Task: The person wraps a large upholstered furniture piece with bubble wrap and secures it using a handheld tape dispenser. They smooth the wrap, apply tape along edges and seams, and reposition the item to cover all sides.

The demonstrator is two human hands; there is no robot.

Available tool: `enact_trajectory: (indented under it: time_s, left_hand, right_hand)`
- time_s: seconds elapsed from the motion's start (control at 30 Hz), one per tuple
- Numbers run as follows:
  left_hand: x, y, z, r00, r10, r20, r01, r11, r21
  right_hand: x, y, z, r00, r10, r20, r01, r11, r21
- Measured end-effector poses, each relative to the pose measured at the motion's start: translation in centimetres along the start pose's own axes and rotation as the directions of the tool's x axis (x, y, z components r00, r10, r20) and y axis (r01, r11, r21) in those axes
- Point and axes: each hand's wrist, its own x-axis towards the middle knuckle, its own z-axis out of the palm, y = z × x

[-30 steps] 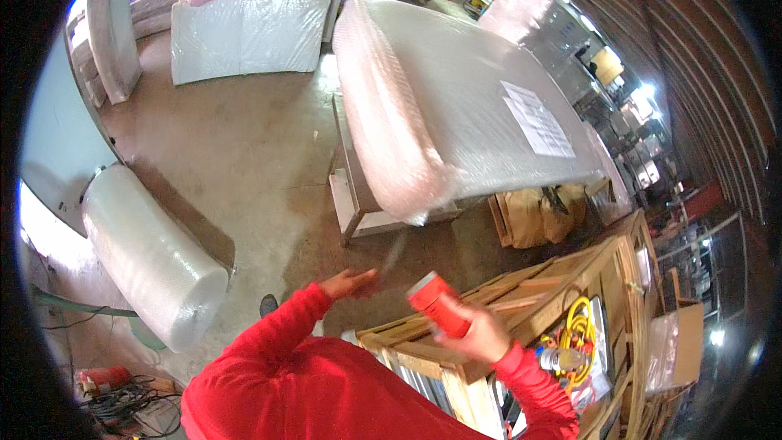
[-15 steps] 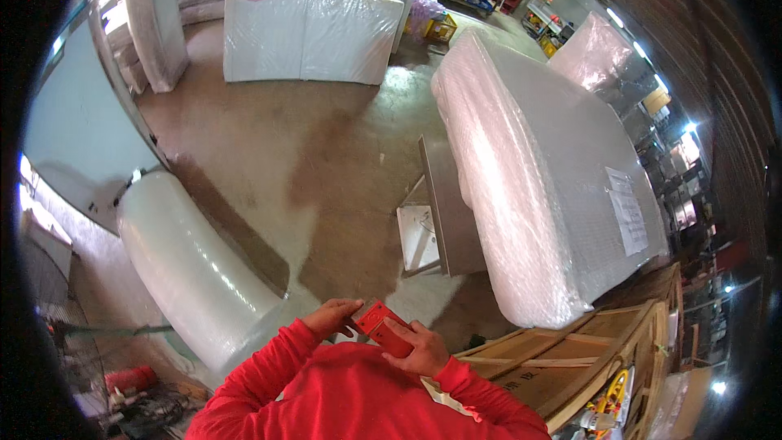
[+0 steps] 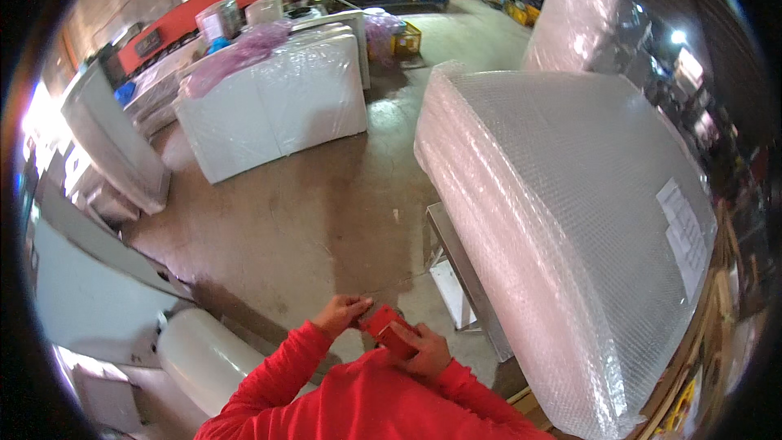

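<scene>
In front of my chest my right hand [image 3: 425, 352] is wrapped round a red, block-shaped hand tool [image 3: 380, 321], whose exact kind I cannot make out. My left hand [image 3: 339, 315] is closed in a pinch at the tool's far left end. Whatever is between those fingertips is too small to tell. To the right stands a large, slab-like item wrapped in bubble wrap [image 3: 570, 195], with white paper sheets [image 3: 684, 232] on its face. It rests on a metal-edged stand [image 3: 468, 281].
At the lower left lies a big roll of clear wrap [image 3: 208, 354] beside a pale panel [image 3: 90, 277]. Plastic-wrapped white panels [image 3: 277, 106] stand across the floor, purple film [image 3: 240, 57] on top. Wooden crate slats [image 3: 705, 342] edge the right side. A yellow crate [image 3: 406, 39] sits farther back.
My view has lifted and swung, so the wrapped slab looks larger and nearer and the roll sits lower. Both hands stay at the red tool, the left fingertips pinched at its end.
</scene>
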Motion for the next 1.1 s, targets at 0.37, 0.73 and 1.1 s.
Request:
enact_trajectory:
  time_s: [0.37, 0.73, 1.1]
  left_hand:
    - [16.5, 25.0, -5.0, 0.885, 0.292, 0.362, -0.458, 0.684, 0.567]
    - [23.4, 47.2, 2.4, -0.212, 0.312, 0.926, -0.968, 0.060, -0.242]
    - [28.2, 49.7, 13.2, -0.137, 0.165, 0.977, -0.988, -0.099, -0.122]
  right_hand:
    - [20.6, 2.8, 0.1, 0.900, 0.104, -0.424, -0.150, 0.986, -0.076]
    - [35.3, -2.5, 12.2, 0.125, 0.118, -0.985, -0.765, 0.644, -0.020]
    - [43.2, -1.5, 8.4, -0.172, 0.126, -0.977, -0.868, 0.449, 0.211]
